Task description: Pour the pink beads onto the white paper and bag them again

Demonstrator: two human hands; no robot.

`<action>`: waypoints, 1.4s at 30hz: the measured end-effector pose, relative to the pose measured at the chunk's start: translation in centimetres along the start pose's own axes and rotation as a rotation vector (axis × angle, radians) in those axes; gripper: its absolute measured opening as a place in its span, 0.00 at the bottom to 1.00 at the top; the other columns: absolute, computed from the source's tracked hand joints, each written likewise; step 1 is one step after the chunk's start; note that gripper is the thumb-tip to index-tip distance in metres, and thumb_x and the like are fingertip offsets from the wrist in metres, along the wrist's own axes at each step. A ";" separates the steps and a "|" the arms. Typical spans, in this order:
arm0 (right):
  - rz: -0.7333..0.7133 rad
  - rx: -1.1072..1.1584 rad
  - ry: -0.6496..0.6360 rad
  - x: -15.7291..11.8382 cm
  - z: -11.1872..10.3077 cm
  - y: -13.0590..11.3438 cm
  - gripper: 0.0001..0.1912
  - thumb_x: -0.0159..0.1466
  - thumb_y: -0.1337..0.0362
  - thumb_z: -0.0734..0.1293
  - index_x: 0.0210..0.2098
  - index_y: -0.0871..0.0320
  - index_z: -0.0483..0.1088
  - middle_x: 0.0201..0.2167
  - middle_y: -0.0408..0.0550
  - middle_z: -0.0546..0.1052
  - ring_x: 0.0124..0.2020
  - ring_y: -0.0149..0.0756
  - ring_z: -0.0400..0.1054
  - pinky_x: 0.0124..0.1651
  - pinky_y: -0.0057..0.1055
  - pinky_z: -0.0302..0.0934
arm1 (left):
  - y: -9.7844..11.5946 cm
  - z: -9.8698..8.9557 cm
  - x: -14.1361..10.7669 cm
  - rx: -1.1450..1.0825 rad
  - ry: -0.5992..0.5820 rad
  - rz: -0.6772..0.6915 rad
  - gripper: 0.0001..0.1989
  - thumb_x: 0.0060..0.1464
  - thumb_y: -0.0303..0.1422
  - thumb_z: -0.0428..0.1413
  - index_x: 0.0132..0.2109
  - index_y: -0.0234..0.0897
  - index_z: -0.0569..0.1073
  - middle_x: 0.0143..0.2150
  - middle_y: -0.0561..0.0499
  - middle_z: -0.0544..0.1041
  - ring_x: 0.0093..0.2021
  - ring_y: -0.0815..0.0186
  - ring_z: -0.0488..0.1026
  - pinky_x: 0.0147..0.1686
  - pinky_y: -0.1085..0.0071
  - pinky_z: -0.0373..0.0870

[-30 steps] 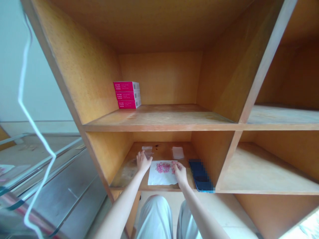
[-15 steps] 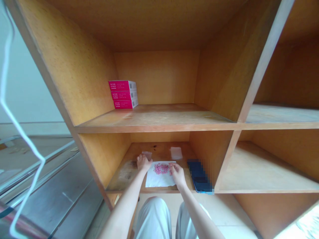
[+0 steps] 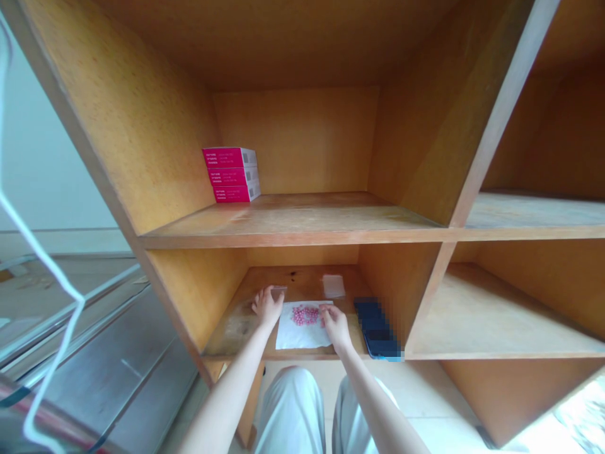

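My left hand [image 3: 268,306] is at the back left corner of a white sheet of paper [image 3: 295,339], its fingers closed on the edge of a small clear plastic bag [image 3: 280,289]. Many small round pink pills [image 3: 304,316] lie in a loose patch on the paper. My right hand [image 3: 335,324] rests at the paper's right edge, fingers bent together beside the pills. Some pink shows by its fingertips, but what they pinch is hidden. Behind the paper, a second small clear bag [image 3: 333,286] lies flat on the wooden shelf.
A dark phone-like object [image 3: 375,328], partly pixelated, lies right of the paper near the shelf's front edge. Several pink-and-white boxes [image 3: 230,176] are stacked on the upper shelf [image 3: 302,217]. Wooden side walls and the shelf above enclose the space. A white cable [image 3: 57,271] hangs at left.
My left hand has shifted slightly left and its fingers have moved on the small bag, which now looks narrower. My right hand stays by the pills. The view has tilted slightly.
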State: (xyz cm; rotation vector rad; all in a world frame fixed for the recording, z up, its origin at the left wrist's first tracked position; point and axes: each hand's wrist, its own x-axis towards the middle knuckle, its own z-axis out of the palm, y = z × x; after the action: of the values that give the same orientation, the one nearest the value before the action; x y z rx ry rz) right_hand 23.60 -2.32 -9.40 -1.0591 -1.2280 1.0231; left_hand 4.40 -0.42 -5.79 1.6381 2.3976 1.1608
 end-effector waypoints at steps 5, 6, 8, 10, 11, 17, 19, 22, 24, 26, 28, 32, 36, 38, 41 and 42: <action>0.027 0.000 -0.017 0.1 0.0 0.1 0.19 0.53 0.52 0.60 0.32 0.61 0.69 0.20 0.45 0.70 0.18 0.31 0.60 0.23 0.27 0.54 | -0.5 -1.4 -2.1 -0.547 0.052 -0.017 0.14 0.50 0.35 0.46 0.43 0.36 0.65 0.44 0.43 0.71 0.44 0.61 0.69 0.44 0.64 0.64; 0.024 0.002 -0.014 0.1 0.0 0.2 0.18 0.53 0.52 0.60 0.32 0.62 0.69 0.20 0.45 0.70 0.18 0.31 0.60 0.23 0.27 0.54 | -0.8 -1.4 -2.6 -0.657 0.027 -0.037 0.13 0.50 0.35 0.46 0.43 0.35 0.65 0.43 0.43 0.71 0.40 0.63 0.71 0.42 0.65 0.66; 0.019 0.000 -0.006 0.2 0.0 0.5 0.17 0.53 0.53 0.60 0.31 0.62 0.69 0.20 0.46 0.70 0.18 0.31 0.60 0.23 0.27 0.55 | -1.4 -1.3 -3.7 -0.810 -0.040 -0.093 0.13 0.49 0.37 0.47 0.41 0.35 0.65 0.39 0.45 0.72 0.33 0.66 0.72 0.37 0.67 0.68; 0.027 -0.002 -0.002 0.4 0.0 0.5 0.18 0.54 0.54 0.60 0.32 0.63 0.69 0.21 0.47 0.71 0.18 0.31 0.61 0.23 0.27 0.56 | -1.9 -1.0 -4.6 -0.870 -0.109 -0.142 0.14 0.47 0.39 0.49 0.39 0.34 0.65 0.34 0.47 0.73 0.28 0.67 0.71 0.32 0.68 0.68; 0.036 -0.002 0.001 0.6 -0.1 0.5 0.18 0.54 0.54 0.60 0.32 0.63 0.69 0.21 0.47 0.71 0.18 0.31 0.61 0.23 0.28 0.56 | -2.2 -0.9 -4.8 -0.892 -0.129 -0.140 0.15 0.46 0.39 0.50 0.39 0.34 0.65 0.31 0.48 0.73 0.27 0.67 0.71 0.31 0.69 0.67; -0.167 -0.299 0.109 3.1 -0.9 -1.7 0.15 0.55 0.60 0.57 0.34 0.62 0.70 0.30 0.52 0.74 0.31 0.38 0.67 0.34 0.30 0.59 | -2.6 -0.4 -5.1 -0.922 -0.105 -0.125 0.11 0.46 0.35 0.50 0.37 0.34 0.65 0.26 0.51 0.72 0.25 0.68 0.70 0.26 0.71 0.66; -0.236 -0.569 0.160 4.1 -1.3 -2.6 0.16 0.57 0.61 0.57 0.39 0.62 0.69 0.37 0.55 0.73 0.39 0.40 0.66 0.41 0.32 0.57 | -2.7 -0.3 -5.1 -0.902 -0.111 -0.105 0.10 0.46 0.34 0.50 0.37 0.34 0.66 0.26 0.51 0.72 0.24 0.68 0.70 0.26 0.71 0.66; -0.229 -0.963 0.108 5.2 -1.6 -3.4 0.22 0.58 0.59 0.58 0.51 0.59 0.62 0.49 0.56 0.67 0.48 0.45 0.61 0.49 0.38 0.51 | -2.9 -0.1 -5.2 -0.872 -0.121 -0.083 0.10 0.47 0.33 0.49 0.37 0.35 0.66 0.26 0.51 0.72 0.25 0.67 0.70 0.27 0.70 0.66; -0.190 -1.129 0.036 5.6 -1.6 -3.5 0.26 0.59 0.57 0.58 0.55 0.59 0.56 0.52 0.58 0.63 0.50 0.47 0.58 0.52 0.42 0.45 | -3.1 0.1 -5.2 -0.859 -0.122 -0.074 0.10 0.47 0.33 0.49 0.37 0.35 0.66 0.26 0.52 0.72 0.25 0.67 0.70 0.27 0.71 0.66; -0.147 -1.228 -0.043 5.9 -1.5 -3.4 0.29 0.59 0.55 0.58 0.57 0.59 0.53 0.54 0.59 0.61 0.52 0.48 0.57 0.54 0.45 0.40 | -3.2 0.1 -5.2 -0.850 -0.126 -0.070 0.09 0.47 0.34 0.49 0.38 0.35 0.66 0.26 0.52 0.72 0.25 0.67 0.70 0.27 0.71 0.65; -0.105 -1.282 -0.095 6.2 -1.4 -3.2 0.29 0.59 0.54 0.57 0.58 0.58 0.52 0.54 0.60 0.61 0.52 0.48 0.57 0.55 0.48 0.36 | -3.2 0.2 -5.2 -0.837 -0.130 -0.068 0.09 0.48 0.34 0.49 0.38 0.36 0.66 0.26 0.52 0.72 0.25 0.67 0.70 0.27 0.71 0.65; -0.075 -1.329 -0.108 6.5 -1.2 -3.2 0.27 0.61 0.55 0.55 0.58 0.57 0.52 0.54 0.58 0.61 0.50 0.48 0.59 0.55 0.52 0.33 | -3.2 0.1 -5.2 -0.828 -0.131 -0.066 0.10 0.48 0.34 0.49 0.38 0.36 0.66 0.27 0.52 0.72 0.25 0.67 0.70 0.28 0.70 0.66; -0.079 -1.335 -0.078 6.5 -1.1 -3.3 0.25 0.62 0.56 0.54 0.56 0.56 0.56 0.52 0.57 0.64 0.47 0.47 0.62 0.55 0.53 0.33 | -3.2 0.0 -5.3 -0.828 -0.132 -0.067 0.10 0.47 0.33 0.49 0.38 0.36 0.66 0.27 0.52 0.72 0.25 0.67 0.70 0.29 0.70 0.66; -0.107 -1.324 -0.069 6.4 -1.0 -3.3 0.23 0.62 0.57 0.53 0.56 0.54 0.57 0.51 0.56 0.65 0.46 0.47 0.62 0.54 0.53 0.34 | -3.2 0.0 -5.3 -0.823 -0.131 -0.067 0.10 0.47 0.33 0.49 0.38 0.36 0.66 0.27 0.52 0.73 0.25 0.66 0.70 0.29 0.70 0.66; -0.145 -1.300 -0.072 6.4 -1.0 -3.3 0.21 0.63 0.59 0.52 0.55 0.51 0.58 0.50 0.54 0.67 0.45 0.46 0.63 0.53 0.53 0.35 | -3.2 0.1 -5.2 -0.828 -0.131 -0.072 0.10 0.47 0.33 0.49 0.38 0.35 0.66 0.27 0.51 0.73 0.25 0.66 0.71 0.28 0.70 0.66; -0.142 -1.292 -0.072 6.5 -1.0 -3.3 0.20 0.64 0.60 0.51 0.54 0.50 0.60 0.49 0.53 0.68 0.45 0.45 0.64 0.53 0.53 0.36 | -3.3 0.1 -5.2 -0.829 -0.131 -0.072 0.11 0.46 0.33 0.49 0.38 0.35 0.66 0.27 0.51 0.73 0.25 0.66 0.71 0.28 0.70 0.66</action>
State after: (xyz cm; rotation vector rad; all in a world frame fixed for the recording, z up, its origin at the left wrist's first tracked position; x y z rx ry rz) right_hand 25.17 3.24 -4.89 -1.8370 -2.0412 0.0270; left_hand 4.20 -5.15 -9.73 1.2656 1.5242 1.6467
